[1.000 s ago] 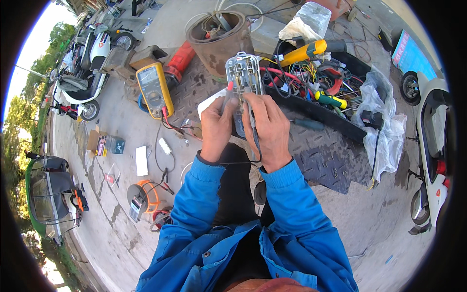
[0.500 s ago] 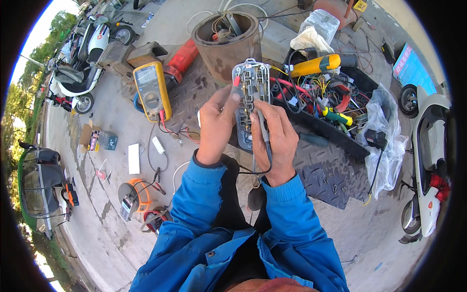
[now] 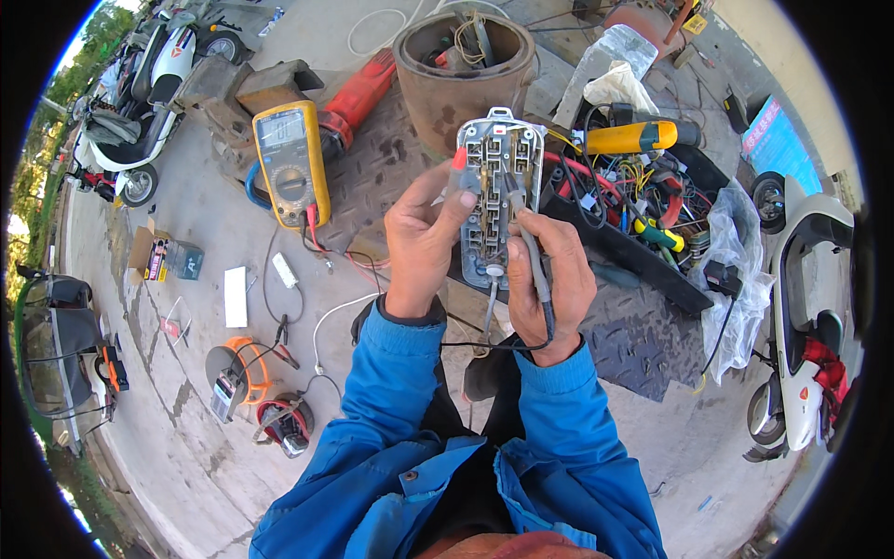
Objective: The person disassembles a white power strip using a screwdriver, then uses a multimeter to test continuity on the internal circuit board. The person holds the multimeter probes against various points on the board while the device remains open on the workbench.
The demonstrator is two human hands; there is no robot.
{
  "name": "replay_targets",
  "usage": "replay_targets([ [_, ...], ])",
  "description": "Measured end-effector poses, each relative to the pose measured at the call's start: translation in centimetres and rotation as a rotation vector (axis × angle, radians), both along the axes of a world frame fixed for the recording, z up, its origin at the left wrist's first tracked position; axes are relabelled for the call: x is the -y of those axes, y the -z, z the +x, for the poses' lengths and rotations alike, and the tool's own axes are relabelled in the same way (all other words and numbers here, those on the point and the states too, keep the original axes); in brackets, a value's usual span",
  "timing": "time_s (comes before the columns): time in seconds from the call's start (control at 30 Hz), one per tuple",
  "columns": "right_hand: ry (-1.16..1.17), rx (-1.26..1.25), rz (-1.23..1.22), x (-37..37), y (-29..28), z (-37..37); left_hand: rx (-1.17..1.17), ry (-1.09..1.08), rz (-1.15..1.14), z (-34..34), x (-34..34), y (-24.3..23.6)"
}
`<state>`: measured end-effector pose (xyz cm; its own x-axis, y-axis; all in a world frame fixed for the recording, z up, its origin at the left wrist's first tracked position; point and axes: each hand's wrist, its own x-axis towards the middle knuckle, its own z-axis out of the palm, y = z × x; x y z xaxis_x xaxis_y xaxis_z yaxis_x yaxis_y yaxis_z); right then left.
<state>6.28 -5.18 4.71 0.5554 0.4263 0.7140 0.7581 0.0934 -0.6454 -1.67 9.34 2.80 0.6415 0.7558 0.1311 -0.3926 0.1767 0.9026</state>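
An opened power strip is held up in front of me, its rows of brass contacts bare and a cord leaving its near end. My left hand is closed around its left edge. The same hand pinches a red test probe against the strip's upper left; the thumb hides part of it. In the closed fingers of my right hand is a dark grey test probe, pointing into the contacts on the right side. A yellow multimeter lies to the left, with test leads plugged in.
A red angle grinder and a rusty metal drum stand beyond my hands. At right a black tool tray holds wires and screwdrivers. An orange reel sits lower left; parked scooters flank the area.
The power strip has shifted slightly right in view, and more of its near end and cord shows. My right hand has moved right and slightly nearer, with the grey probe still in it.
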Motion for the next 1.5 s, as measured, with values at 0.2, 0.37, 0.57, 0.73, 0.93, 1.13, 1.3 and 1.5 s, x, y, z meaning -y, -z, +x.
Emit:
replay_targets([
  [0.2, -0.042, -0.247, 0.109, 0.0, 0.2, -0.2, 0.035, 0.017, -0.015, 0.1, -0.1, 0.2],
  [0.37, -0.02, -0.246, 0.037, 0.1, -0.4, 0.2, 0.031, -0.01, 0.013, 0.4, 0.0, 0.2],
  [0.57, -0.037, -0.308, 0.013, -0.2, -1.2, 0.7, 0.048, -0.026, 0.0, 0.6, 0.2, 0.2],
  [0.73, -0.039, -0.543, 0.112, 0.1, -1.3, 0.6, 0.034, -0.037, 0.04, 1.2, 0.2, 0.5],
  [0.93, 0.021, -0.402, 0.163, 0.3, -1.0, 0.5, -0.112, -0.065, 0.075, 1.0, 0.1, 0.6],
  [1.13, 0.102, -0.198, 0.064, 0.4, -1.1, 0.7, -0.069, -0.085, 0.071, 1.3, 0.3, 0.7],
  [1.3, 0.099, -0.114, 0.057, 0.6, -1.0, 1.1, -0.052, -0.078, 0.061, 1.5, 0.3, 0.7],
  [1.5, 0.077, -0.101, 0.058, 1.1, -0.7, 0.6, -0.118, -0.114, 0.089, 1.4, 0.4, 0.4],
])
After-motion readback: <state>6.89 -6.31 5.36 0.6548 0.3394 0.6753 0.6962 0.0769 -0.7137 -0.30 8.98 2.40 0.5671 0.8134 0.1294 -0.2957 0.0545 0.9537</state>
